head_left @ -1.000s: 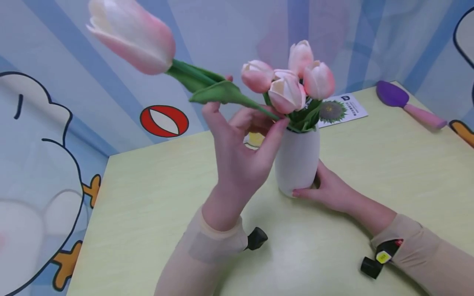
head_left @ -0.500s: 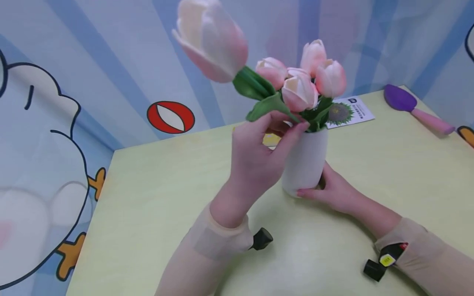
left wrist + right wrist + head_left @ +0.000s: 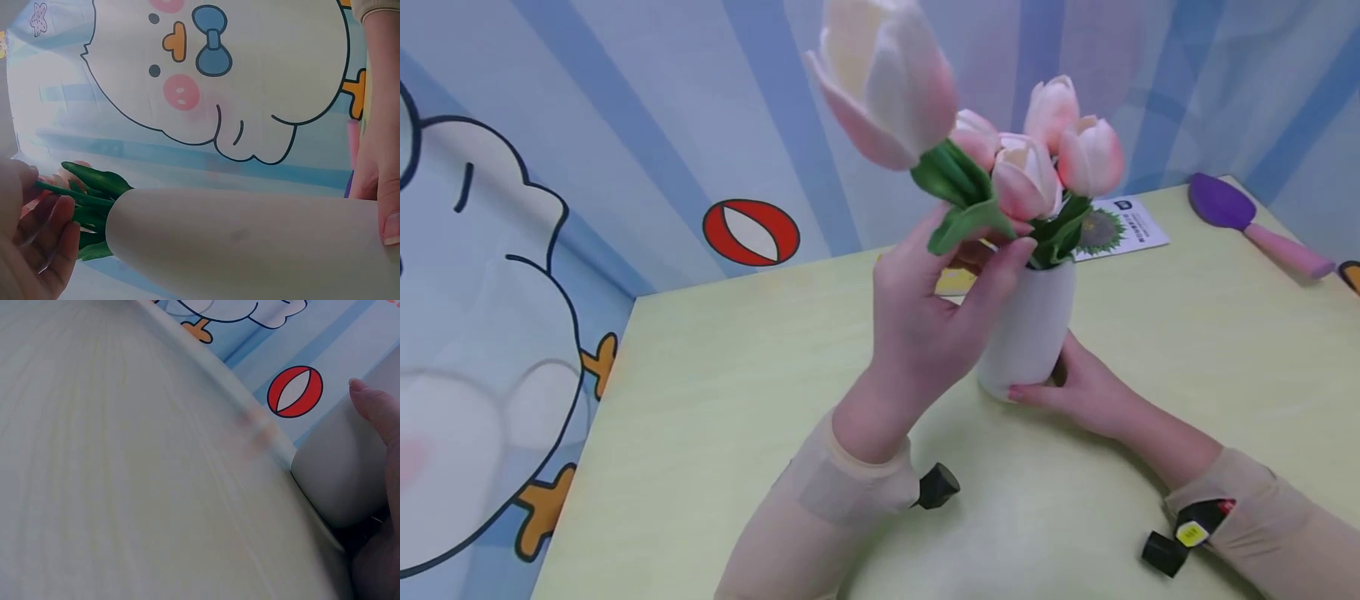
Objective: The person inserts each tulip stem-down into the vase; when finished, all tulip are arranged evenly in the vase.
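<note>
My left hand [image 3: 917, 308] pinches the green stem of a pink-and-white artificial tulip [image 3: 887, 87] between thumb and fingers, right at the mouth of a white vase [image 3: 1033, 325]. The flower head leans up and left of the vase. In the left wrist view, the stem [image 3: 75, 192] runs from the fingertips into the leaves at the rim; its lower end is hidden. Several similar tulips [image 3: 1026, 179] stand inside the vase. Low on the vase, my right hand [image 3: 1090, 392] grips its base, the thumb across the front. The right wrist view shows the vase bottom [image 3: 340, 469] beside that hand.
Behind the vase lies a printed card [image 3: 1123, 229] with a spiky green plant picture. A purple spatula [image 3: 1225, 204] with a pink handle is at the back right. Something yellow [image 3: 955, 281] shows behind my left hand. A cartoon-printed backdrop borders the pale table [image 3: 737, 400].
My left hand has brought the tulip rightward to the vase, and its flower head has swung more upright beside the others. The right hand keeps its grip on the vase base.
</note>
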Tool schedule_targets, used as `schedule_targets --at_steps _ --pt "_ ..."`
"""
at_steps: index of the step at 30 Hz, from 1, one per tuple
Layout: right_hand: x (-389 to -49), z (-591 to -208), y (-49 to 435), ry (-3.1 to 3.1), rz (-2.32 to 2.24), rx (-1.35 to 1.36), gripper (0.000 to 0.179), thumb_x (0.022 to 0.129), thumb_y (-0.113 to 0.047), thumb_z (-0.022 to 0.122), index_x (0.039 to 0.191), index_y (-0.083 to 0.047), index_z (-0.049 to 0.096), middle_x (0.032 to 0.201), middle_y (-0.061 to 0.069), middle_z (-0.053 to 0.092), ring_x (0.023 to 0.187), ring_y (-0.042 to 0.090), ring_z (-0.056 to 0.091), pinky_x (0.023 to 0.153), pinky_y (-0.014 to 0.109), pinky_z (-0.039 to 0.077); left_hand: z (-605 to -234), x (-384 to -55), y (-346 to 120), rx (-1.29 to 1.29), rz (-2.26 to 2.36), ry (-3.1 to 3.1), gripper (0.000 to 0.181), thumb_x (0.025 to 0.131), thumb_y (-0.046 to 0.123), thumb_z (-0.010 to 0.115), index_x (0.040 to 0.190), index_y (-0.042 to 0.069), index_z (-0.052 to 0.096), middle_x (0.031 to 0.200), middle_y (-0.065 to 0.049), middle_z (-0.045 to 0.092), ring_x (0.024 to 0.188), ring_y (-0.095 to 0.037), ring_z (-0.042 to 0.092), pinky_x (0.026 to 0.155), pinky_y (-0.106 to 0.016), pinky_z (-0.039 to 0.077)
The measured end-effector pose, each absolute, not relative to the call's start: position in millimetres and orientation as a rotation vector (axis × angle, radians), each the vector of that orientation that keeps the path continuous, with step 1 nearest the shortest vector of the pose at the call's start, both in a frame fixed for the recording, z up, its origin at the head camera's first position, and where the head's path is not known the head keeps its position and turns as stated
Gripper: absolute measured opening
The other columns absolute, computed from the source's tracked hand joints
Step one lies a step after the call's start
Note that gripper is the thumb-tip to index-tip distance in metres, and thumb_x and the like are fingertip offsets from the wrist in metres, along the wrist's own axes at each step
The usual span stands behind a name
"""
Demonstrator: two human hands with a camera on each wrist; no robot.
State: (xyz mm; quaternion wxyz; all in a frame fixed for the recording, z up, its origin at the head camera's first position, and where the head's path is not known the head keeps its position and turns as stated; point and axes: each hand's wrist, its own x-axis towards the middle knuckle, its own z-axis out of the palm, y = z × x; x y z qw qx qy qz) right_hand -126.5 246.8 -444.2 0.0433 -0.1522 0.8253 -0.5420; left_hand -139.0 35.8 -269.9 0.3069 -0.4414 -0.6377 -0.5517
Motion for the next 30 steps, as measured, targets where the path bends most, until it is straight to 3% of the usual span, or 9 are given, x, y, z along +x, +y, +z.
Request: schedule_targets --at_steps 12,22,30 --pt "-125.2 -445.4 250.4 2.497 -1.672 -0.465 0.087 0.089 -0.02 0.084 0.156 -0.018 0.028 0.149 0.009 0.049 0.138 0.029 0.047 0.106 0.012 0.037 -265.6 -138.1 35.3 -1.165 -1.432 -1.576 0.012 0.087 -0.006 0.074 0.094 -0.004 0.066 0.084 -0.013 0.062 0.077 -0.017 0.059 0.07 -0.028 0.056" --pt "-127.6 -446.2 249.3 2.487 -1.695 -0.498 0.087 0.089 -0.018 0.083 0.156 -0.021 0.028 0.149 0.006 0.049 0.136 0.027 0.048 0.105 0.011 0.037 -269.1 -141.3 36.4 -1.158 -1.472 -1.699 0.01 0.09 -0.002 0.076 0.097 -0.005 0.07 0.09 -0.015 0.069 0.073 -0.013 0.067 0.071 -0.022 0.059" --pt "-128.1 -445.5 246.7 2.473 -1.702 -0.497 0.087 0.089 -0.017 0.083 0.156 -0.021 0.028 0.149 0.007 0.049 0.136 0.028 0.047 0.106 0.011 0.037 -274.8 -145.1 35.9 -1.122 -1.415 -1.768 0.007 0.092 0.003 0.076 0.094 -0.001 0.07 0.081 -0.009 0.065 0.062 -0.01 0.054 0.062 -0.019 0.05"
